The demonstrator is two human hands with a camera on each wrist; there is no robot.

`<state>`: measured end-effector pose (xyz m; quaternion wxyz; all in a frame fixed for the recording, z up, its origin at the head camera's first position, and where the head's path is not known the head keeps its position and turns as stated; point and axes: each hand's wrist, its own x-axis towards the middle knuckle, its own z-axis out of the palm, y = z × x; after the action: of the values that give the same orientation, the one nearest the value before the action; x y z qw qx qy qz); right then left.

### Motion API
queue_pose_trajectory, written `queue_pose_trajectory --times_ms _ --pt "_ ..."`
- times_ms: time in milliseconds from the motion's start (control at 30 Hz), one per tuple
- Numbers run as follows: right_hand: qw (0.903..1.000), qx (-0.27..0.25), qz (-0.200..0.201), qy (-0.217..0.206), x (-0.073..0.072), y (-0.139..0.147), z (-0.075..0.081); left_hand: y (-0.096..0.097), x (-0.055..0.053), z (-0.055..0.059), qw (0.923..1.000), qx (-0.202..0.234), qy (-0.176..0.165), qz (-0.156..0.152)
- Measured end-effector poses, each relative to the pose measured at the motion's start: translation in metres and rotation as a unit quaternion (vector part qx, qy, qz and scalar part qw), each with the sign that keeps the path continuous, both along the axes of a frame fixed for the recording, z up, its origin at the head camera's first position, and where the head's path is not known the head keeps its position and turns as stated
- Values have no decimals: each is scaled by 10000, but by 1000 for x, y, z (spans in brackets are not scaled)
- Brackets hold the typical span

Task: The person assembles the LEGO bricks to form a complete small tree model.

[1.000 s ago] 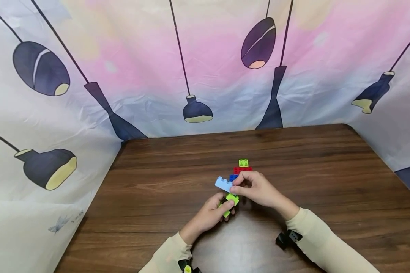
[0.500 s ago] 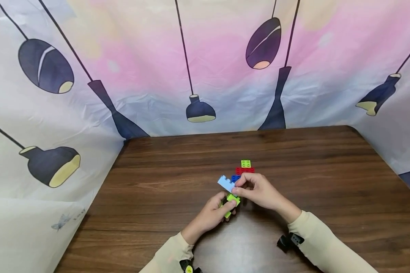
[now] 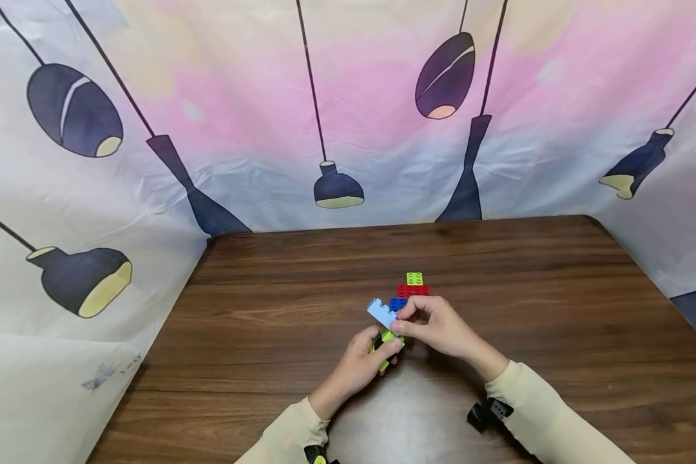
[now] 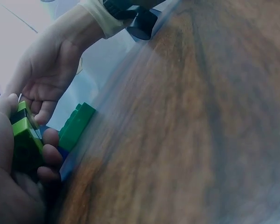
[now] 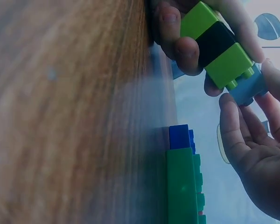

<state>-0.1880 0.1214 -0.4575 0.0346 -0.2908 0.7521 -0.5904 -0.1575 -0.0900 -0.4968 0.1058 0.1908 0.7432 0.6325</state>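
Head view: the left hand [image 3: 356, 367] grips a lime-and-black block stack [image 5: 216, 45]; the right hand [image 3: 443, 328] pinches one end of a light-blue brick [image 3: 380, 313], just beyond the stack. Whether they touch is unclear.

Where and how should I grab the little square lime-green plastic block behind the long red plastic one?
Probably best to pinch the little lime-green block by its left and right sides, coming from above: its four studs face up and those sides look free, while the long red block crowds its near side.
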Motion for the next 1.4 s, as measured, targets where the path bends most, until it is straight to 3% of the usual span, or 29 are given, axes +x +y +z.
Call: queue_pose_trajectory --times_ms 633,1067,1267,1400 --pt "9998 -197 -71 -36 3 -4 -5 2 3 2 9996 93 -222 145" --pt "9989 -355 -211 -214 2 -9 -5 0 -1 2 9999 55 -83 125" --pt "9996 -146 -216 -77 -1 -7 -1 -1 -3 1 10000 24 -34 -38" --pt "9997 156 -105 123 -2 0 1 -2 -1 2 9996 -142 -177 -154"
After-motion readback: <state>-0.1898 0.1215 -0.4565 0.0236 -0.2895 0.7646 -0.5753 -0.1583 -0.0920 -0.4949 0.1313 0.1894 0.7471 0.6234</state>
